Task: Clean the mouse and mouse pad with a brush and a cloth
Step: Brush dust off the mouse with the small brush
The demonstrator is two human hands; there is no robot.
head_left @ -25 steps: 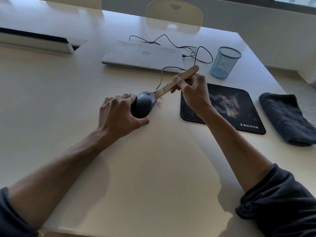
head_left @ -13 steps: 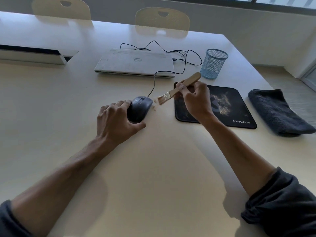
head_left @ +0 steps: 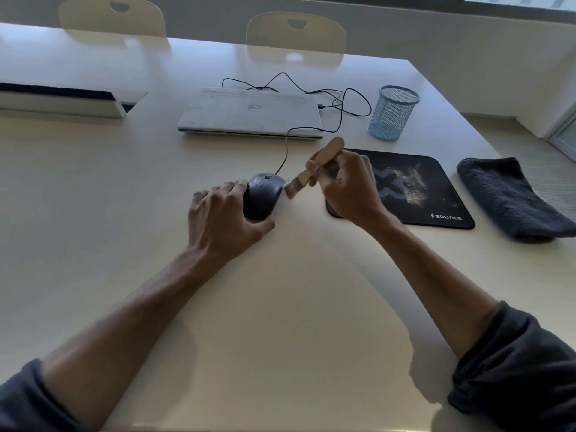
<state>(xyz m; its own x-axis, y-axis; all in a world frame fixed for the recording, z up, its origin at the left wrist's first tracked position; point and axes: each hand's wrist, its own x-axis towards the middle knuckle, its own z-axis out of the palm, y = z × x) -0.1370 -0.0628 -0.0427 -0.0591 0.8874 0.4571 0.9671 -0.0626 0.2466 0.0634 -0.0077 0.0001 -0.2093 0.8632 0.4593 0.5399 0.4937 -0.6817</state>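
A dark wired mouse [head_left: 264, 194] lies flat on the pale table [head_left: 280, 307]. My left hand [head_left: 223, 218] grips it from the left side, fingers over its edge and thumb at its near end. My right hand [head_left: 349, 188] holds a small brush [head_left: 314, 168] by its wooden handle; the bristles sit against the mouse's right side. A black mouse pad [head_left: 420, 188] with a patch of pale dust lies right of my right hand, its left edge hidden behind that hand. A dark folded cloth [head_left: 508, 199] lies at the far right.
A closed white laptop [head_left: 251, 113] sits behind the mouse, with the mouse cable [head_left: 343, 110] looped beside it. A blue mesh pen cup [head_left: 392, 113] stands behind the pad. Two pale chairs [head_left: 296, 35] stand at the far edge. A white strip-shaped unit [head_left: 62, 101] lies at the left.
The mouse, tilted up in my left hand a second ago, now lies flat on the table. The brush lifted off to the right, then came back to the mouse's right side.
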